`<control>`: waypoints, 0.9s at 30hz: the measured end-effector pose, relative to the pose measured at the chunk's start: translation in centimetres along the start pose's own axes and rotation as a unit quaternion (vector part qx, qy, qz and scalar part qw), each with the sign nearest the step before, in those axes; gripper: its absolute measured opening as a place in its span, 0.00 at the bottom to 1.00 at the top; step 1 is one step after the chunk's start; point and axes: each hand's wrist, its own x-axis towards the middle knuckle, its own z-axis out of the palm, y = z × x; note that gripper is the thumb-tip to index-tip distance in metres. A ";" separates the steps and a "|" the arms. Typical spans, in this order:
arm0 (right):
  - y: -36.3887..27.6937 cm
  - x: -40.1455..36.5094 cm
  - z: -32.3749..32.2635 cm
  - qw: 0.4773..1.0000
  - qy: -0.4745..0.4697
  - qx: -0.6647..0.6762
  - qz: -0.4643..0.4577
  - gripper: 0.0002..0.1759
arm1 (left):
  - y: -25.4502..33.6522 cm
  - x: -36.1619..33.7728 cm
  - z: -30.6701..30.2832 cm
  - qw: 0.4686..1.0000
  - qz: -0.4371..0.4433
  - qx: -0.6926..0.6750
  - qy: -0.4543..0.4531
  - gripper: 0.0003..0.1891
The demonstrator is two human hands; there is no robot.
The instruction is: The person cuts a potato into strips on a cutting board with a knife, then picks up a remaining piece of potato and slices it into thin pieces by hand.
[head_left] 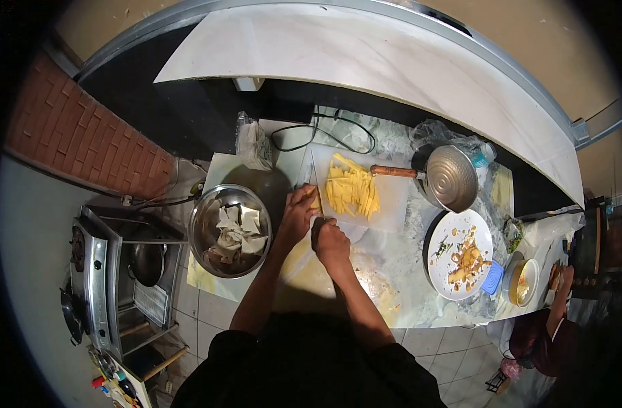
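My right hand (331, 243) is wrapped round the dark handle of a knife (316, 170), whose thin blade points away from me over the cutting board. Close on its left, my left hand (297, 216) has its fingers bent over a yellow potato piece (315, 201), pressing it to the board; the fingers partly hide it. The pale cutting board (390, 216) lies under both. A heap of yellow potato sticks (351, 187) rests on it, just right of the blade.
Left of my hands stands a steel bowl (196, 238) with folded pale sheets (241, 228). To the right are a saucepan (452, 178) with its wooden handle over the board, and a white plate (436, 282) of peels. Another person's arm (561, 299) shows at far right; a stove (93, 272) stands left.
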 end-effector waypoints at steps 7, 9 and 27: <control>0.2 0.4 -2.7 0.999 -0.019 -0.037 -0.009 0.11 | 0.5 0.1 -0.3 1.000 -0.015 -0.016 -0.019 0.25; -0.1 0.4 -3.9 0.999 -0.037 -0.036 -0.007 0.11 | 0.3 0.2 -0.2 1.000 -0.011 0.013 -0.009 0.26; -2.4 0.0 -3.8 0.995 -0.089 -0.030 0.018 0.08 | -0.2 -0.3 0.3 1.000 -0.018 -0.015 0.016 0.24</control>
